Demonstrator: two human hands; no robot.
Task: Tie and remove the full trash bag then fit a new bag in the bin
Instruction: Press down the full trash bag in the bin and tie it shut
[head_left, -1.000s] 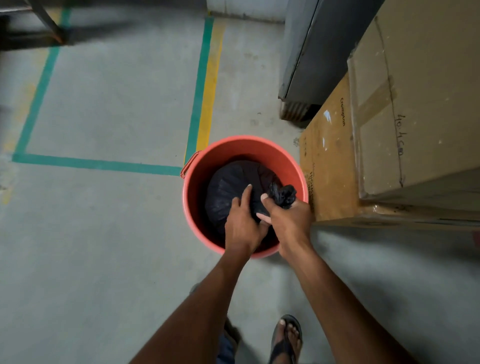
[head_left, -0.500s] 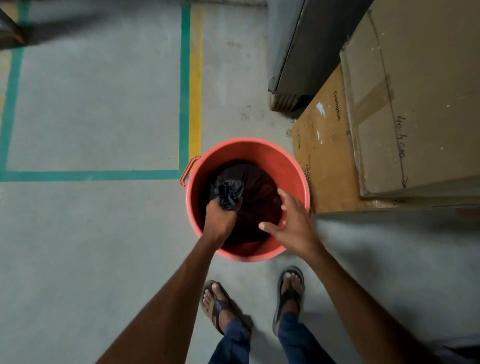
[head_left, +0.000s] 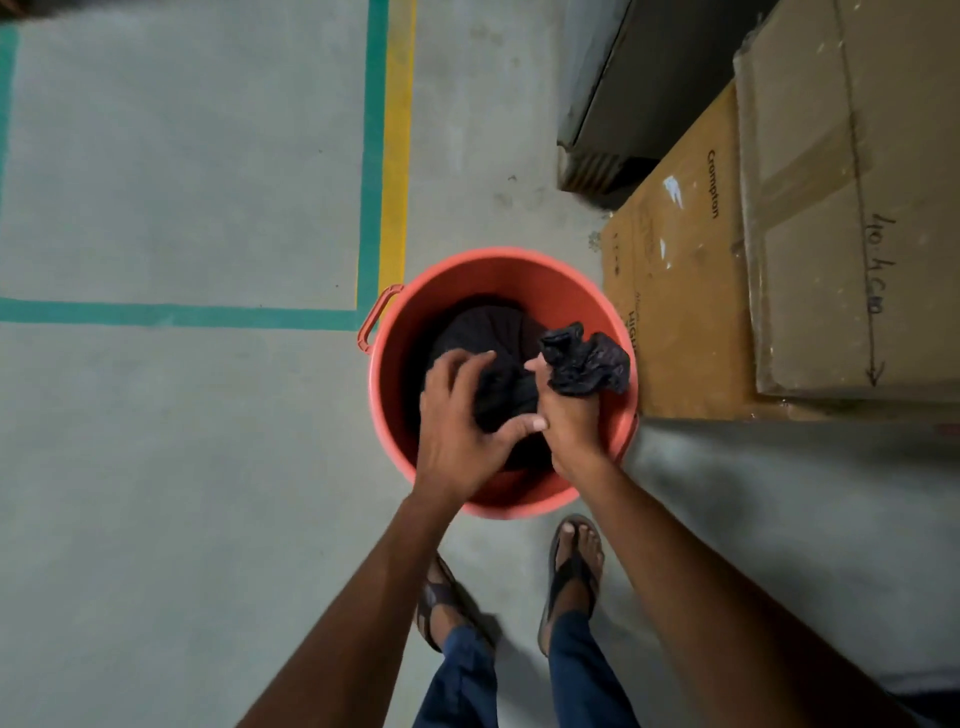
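Note:
An orange plastic bin (head_left: 470, 283) stands on the concrete floor with a full black trash bag (head_left: 483, 330) inside it. My right hand (head_left: 569, 415) is clenched around the bag's gathered neck, and the crumpled loose end (head_left: 587, 361) sticks out above my fist near the bin's right rim. My left hand (head_left: 457, 415) lies over the twisted part of the bag just left of that fist, fingers curled on the plastic and thumb touching the right hand. Both hands are inside the bin's mouth.
Stacked cardboard boxes (head_left: 810, 234) stand right against the bin's right side, with a grey metal cabinet (head_left: 613, 104) behind them. Green and yellow floor tape (head_left: 384, 156) runs to the left. My sandalled feet (head_left: 571, 566) stand just in front of the bin.
Half a second ago my left hand held the bag's loose end and my right hand was open. Now the right hand grips the neck on the right and the left hand presses beside it.

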